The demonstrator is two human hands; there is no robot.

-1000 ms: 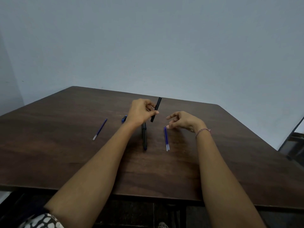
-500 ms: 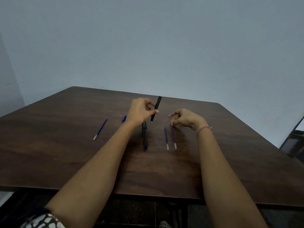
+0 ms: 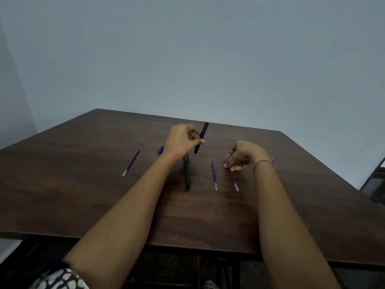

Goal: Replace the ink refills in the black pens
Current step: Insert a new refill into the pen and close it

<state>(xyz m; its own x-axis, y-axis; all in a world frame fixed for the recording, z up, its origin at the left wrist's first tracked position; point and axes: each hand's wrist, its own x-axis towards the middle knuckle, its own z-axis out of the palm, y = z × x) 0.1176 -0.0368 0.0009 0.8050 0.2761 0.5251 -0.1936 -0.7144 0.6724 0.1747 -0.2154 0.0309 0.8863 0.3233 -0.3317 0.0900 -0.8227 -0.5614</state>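
Observation:
My left hand holds a black pen barrel upright and tilted above the brown table. A second black pen lies on the table just below that hand. My right hand has come down on the far end of a blue ink refill, its fingertips pinching it against the table. Another blue refill lies between the pen and that one. A third refill lies apart at the left.
A small blue pen part lies behind my left wrist. A dark chair stands past the table's right edge. A plain wall closes off the far side.
My right hand has moved right and down from beside the barrel onto the rightmost refill, which has slid a little to the right. The left hand holds the barrel still.

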